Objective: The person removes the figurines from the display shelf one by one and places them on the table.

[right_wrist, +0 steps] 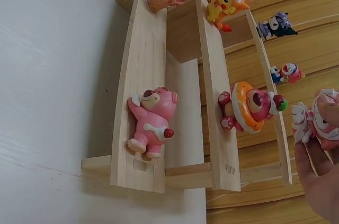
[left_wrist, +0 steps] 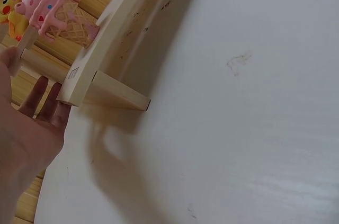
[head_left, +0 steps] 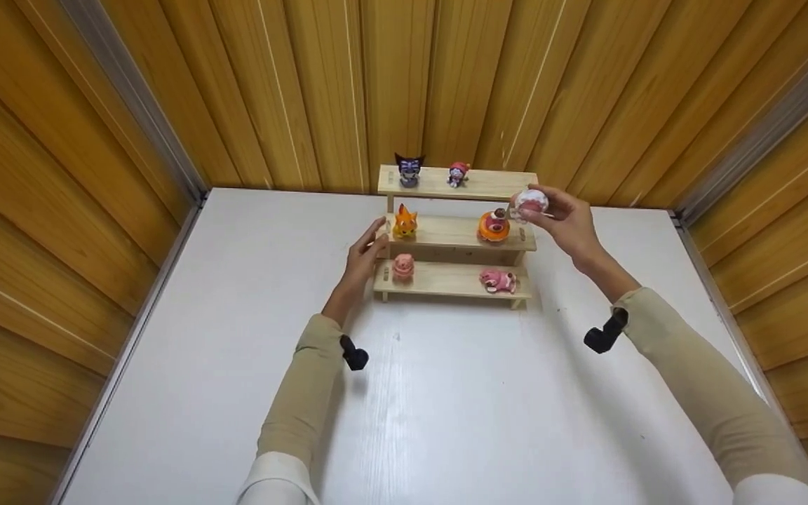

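Note:
My right hand (head_left: 572,223) pinches a pink and white figurine (head_left: 532,202) between thumb and fingers, at the right end of the top step of a three-step wooden display stand (head_left: 446,275). In the right wrist view this figurine (right_wrist: 323,121) is partly cut off by the frame edge. My left hand (head_left: 363,256) rests at the stand's left end, its fingers fairly straight. Its fingertips touch the end of a step in the left wrist view. Nearest to that hand are a pink ice-cream-cone figurine (left_wrist: 58,15) and an orange and yellow figurine (head_left: 405,223).
A pink bear in an orange ring (head_left: 494,227) sits right on the middle step. Below it lies another pink bear (head_left: 499,281). A dark-eared figurine (head_left: 409,170) and a small red-hatted one (head_left: 458,174) stand on top. Wood-slat walls (head_left: 432,84) enclose the white table (head_left: 446,393).

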`<act>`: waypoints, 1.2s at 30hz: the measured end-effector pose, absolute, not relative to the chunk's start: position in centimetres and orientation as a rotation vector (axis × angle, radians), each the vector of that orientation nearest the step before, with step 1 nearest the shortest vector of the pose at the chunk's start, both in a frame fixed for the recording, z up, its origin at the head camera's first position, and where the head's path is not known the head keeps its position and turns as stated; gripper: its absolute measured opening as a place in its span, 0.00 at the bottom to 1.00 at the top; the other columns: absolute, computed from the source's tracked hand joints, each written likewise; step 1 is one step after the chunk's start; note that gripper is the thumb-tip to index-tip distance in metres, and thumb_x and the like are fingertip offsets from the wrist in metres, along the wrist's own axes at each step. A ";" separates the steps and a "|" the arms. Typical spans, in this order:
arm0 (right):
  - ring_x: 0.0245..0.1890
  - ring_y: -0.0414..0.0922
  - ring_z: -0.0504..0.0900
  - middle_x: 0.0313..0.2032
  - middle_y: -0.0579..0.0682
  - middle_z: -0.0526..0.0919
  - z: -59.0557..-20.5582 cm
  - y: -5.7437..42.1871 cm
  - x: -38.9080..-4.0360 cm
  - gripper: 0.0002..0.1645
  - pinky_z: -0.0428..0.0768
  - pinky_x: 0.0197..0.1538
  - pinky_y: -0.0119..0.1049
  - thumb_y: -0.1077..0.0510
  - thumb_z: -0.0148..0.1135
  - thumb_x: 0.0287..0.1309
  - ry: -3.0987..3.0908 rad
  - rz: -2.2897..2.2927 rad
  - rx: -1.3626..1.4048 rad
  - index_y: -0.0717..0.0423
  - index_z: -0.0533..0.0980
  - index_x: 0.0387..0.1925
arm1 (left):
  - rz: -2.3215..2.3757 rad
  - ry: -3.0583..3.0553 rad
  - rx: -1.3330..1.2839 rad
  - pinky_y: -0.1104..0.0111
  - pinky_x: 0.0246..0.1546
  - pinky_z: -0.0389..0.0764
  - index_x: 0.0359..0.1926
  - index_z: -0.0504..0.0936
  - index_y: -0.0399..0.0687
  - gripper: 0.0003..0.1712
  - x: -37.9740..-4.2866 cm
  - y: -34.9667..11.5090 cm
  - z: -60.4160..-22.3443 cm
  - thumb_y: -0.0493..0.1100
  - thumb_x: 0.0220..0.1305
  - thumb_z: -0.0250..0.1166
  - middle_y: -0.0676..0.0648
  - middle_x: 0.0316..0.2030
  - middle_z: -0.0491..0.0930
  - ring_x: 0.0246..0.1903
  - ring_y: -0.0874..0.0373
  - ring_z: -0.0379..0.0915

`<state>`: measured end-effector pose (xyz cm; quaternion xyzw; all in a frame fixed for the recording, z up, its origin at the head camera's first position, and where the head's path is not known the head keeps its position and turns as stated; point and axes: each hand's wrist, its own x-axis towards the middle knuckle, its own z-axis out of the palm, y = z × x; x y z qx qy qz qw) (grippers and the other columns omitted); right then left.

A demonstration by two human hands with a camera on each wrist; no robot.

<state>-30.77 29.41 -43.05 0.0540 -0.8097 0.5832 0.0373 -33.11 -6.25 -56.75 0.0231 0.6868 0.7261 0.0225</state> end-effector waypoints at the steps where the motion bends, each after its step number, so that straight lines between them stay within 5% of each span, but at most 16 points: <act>1: 0.48 0.30 0.83 0.48 0.34 0.81 -43.1 29.3 -30.5 0.33 0.80 0.52 0.19 0.61 0.69 0.64 -2.479 1.808 0.168 0.62 0.72 0.68 | 2.245 2.129 0.069 0.53 0.77 0.60 0.77 0.65 0.53 0.29 -33.1 -6.3 -56.7 0.47 0.79 0.55 0.49 0.78 0.61 0.78 0.47 0.52; 27: 0.45 0.34 0.86 0.51 0.41 0.88 -46.5 26.9 -25.7 0.30 0.83 0.50 0.26 0.62 0.74 0.58 -2.673 1.902 0.413 0.64 0.78 0.62 | 2.243 2.117 0.035 0.52 0.74 0.64 0.77 0.65 0.55 0.29 -33.1 -6.2 -56.8 0.48 0.79 0.56 0.47 0.78 0.62 0.76 0.47 0.55; 36: 0.45 0.34 0.84 0.57 0.59 0.83 -48.0 25.4 -24.4 0.28 0.82 0.49 0.24 0.66 0.73 0.57 -2.671 1.945 0.501 0.66 0.78 0.60 | 2.255 2.075 0.034 0.49 0.73 0.67 0.78 0.63 0.56 0.30 -32.8 -6.2 -56.7 0.48 0.80 0.54 0.41 0.79 0.55 0.76 0.43 0.57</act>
